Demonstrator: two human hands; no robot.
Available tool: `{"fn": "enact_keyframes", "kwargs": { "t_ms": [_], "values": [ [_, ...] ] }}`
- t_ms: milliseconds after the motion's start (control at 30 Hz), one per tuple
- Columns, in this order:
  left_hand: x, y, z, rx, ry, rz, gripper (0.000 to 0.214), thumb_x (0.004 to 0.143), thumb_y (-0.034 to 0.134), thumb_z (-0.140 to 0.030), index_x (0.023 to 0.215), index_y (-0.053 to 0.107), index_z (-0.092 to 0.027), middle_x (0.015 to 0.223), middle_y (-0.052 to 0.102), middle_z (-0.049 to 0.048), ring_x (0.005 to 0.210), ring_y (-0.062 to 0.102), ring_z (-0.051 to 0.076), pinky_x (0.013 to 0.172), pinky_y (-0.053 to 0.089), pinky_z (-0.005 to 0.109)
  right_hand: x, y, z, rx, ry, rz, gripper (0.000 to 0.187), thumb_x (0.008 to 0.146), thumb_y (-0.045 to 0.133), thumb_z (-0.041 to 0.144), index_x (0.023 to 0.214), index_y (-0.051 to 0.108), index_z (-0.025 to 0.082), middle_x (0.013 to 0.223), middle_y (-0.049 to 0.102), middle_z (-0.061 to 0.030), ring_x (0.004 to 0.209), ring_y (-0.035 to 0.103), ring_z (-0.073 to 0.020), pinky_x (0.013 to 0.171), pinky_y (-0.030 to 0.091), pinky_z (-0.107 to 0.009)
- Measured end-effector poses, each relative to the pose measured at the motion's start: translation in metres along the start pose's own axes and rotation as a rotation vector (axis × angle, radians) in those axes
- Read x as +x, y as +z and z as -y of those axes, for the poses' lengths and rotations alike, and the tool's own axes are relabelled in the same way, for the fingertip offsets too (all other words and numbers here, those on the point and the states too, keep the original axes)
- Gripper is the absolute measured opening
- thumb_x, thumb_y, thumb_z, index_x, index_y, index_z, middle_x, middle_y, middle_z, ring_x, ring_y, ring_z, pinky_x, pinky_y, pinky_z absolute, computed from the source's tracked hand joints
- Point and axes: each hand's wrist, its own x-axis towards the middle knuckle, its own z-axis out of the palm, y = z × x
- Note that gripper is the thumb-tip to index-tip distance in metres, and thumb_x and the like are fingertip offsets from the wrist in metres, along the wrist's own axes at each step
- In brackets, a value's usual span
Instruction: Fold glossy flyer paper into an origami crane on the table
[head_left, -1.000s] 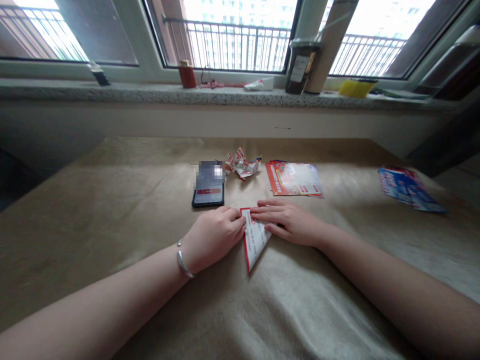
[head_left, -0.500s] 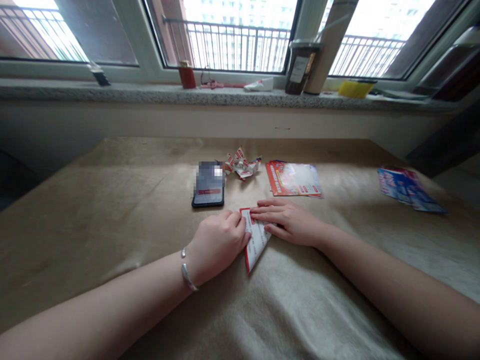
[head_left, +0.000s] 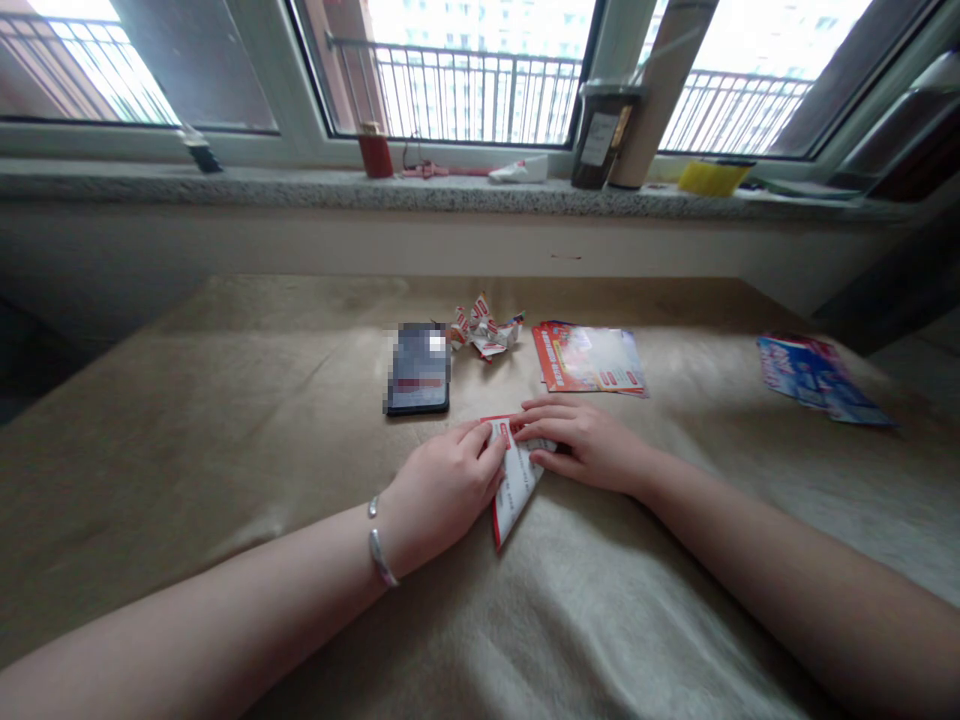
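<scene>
A folded paper leaflet (head_left: 517,490), white with red edges and print, lies on the table as a pointed triangle with its tip toward me. My left hand (head_left: 450,475), a silver bangle on its wrist, has its bent fingers pressed together on the leaflet's left edge. From the other side, my right hand (head_left: 589,445) rests with fingers stretched out flat over the upper right part. Both hands cover portions of the paper.
Beyond my hands lie a phone (head_left: 418,375), some folded paper pieces (head_left: 486,335) and a stack of orange leaflets (head_left: 589,358). Blue leaflets (head_left: 821,380) are fanned out at the right. Behind the table, a stone windowsill (head_left: 300,190) holds bottles and small items.
My left hand has shifted slightly right, its fingers reaching further over the leaflet. My right fingers have drawn back a little to the right, showing more of the upper edge.
</scene>
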Motion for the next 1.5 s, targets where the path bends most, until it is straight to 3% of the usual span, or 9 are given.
{"fn": "enact_keyframes", "kwargs": {
  "t_ms": [133, 267, 467, 733, 1300, 1500],
  "values": [
    [0.0, -0.002, -0.001, 0.02, 0.0, 0.006, 0.027, 0.089, 0.048, -0.021, 0.113, 0.056, -0.01, 0.105, 0.061, 0.0141, 0.101, 0.059, 0.025, 0.083, 0.054, 0.038, -0.003, -0.005, 0.001, -0.102, 0.007, -0.063, 0.02, 0.086, 0.055, 0.032, 0.095, 0.07, 0.023, 0.096, 0.071, -0.0052, 0.093, 0.06, -0.0198, 0.09, 0.047, -0.039],
    [0.001, -0.002, 0.0, 0.001, -0.007, 0.043, 0.023, 0.089, 0.046, -0.021, 0.107, 0.057, -0.01, 0.101, 0.061, 0.0141, 0.1, 0.058, 0.025, 0.081, 0.054, 0.038, -0.006, -0.008, 0.0, -0.14, -0.006, -0.051, 0.021, 0.089, 0.052, 0.032, 0.093, 0.071, 0.023, 0.093, 0.072, -0.004, 0.085, 0.062, -0.0177, 0.083, 0.05, -0.035],
    [0.003, -0.005, -0.001, -0.016, -0.037, 0.1, 0.022, 0.089, 0.047, -0.02, 0.104, 0.059, -0.01, 0.102, 0.06, 0.0137, 0.1, 0.056, 0.025, 0.083, 0.053, 0.04, -0.009, -0.008, 0.0, -0.111, -0.029, -0.033, 0.022, 0.09, 0.05, 0.029, 0.093, 0.07, 0.022, 0.093, 0.073, -0.0008, 0.088, 0.065, -0.0159, 0.081, 0.052, -0.031],
    [0.002, 0.004, 0.002, -0.068, 0.086, -0.02, 0.026, 0.088, 0.046, -0.016, 0.11, 0.056, -0.006, 0.115, 0.06, 0.015, 0.11, 0.055, 0.023, 0.098, 0.047, 0.039, -0.007, -0.01, 0.001, -0.116, -0.029, -0.001, 0.023, 0.091, 0.049, 0.027, 0.092, 0.071, 0.021, 0.097, 0.072, -0.0006, 0.09, 0.065, -0.0159, 0.081, 0.052, -0.03],
    [0.002, 0.008, 0.005, -0.183, 0.111, -0.024, 0.028, 0.09, 0.046, -0.014, 0.115, 0.055, -0.008, 0.117, 0.059, 0.0139, 0.11, 0.056, 0.023, 0.094, 0.05, 0.04, -0.008, -0.008, 0.003, -0.177, 0.003, 0.005, 0.022, 0.089, 0.052, 0.029, 0.088, 0.072, 0.022, 0.092, 0.07, -0.0035, 0.079, 0.062, -0.0158, 0.071, 0.049, -0.028],
    [0.002, 0.006, 0.006, -0.229, 0.13, -0.007, 0.027, 0.092, 0.042, -0.015, 0.116, 0.055, -0.017, 0.119, 0.055, 0.0099, 0.111, 0.052, 0.021, 0.093, 0.049, 0.039, -0.008, -0.009, 0.004, -0.126, 0.03, 0.032, 0.019, 0.088, 0.052, 0.028, 0.086, 0.07, 0.021, 0.088, 0.069, -0.0035, 0.08, 0.059, -0.0156, 0.072, 0.047, -0.027]
  ]
}}
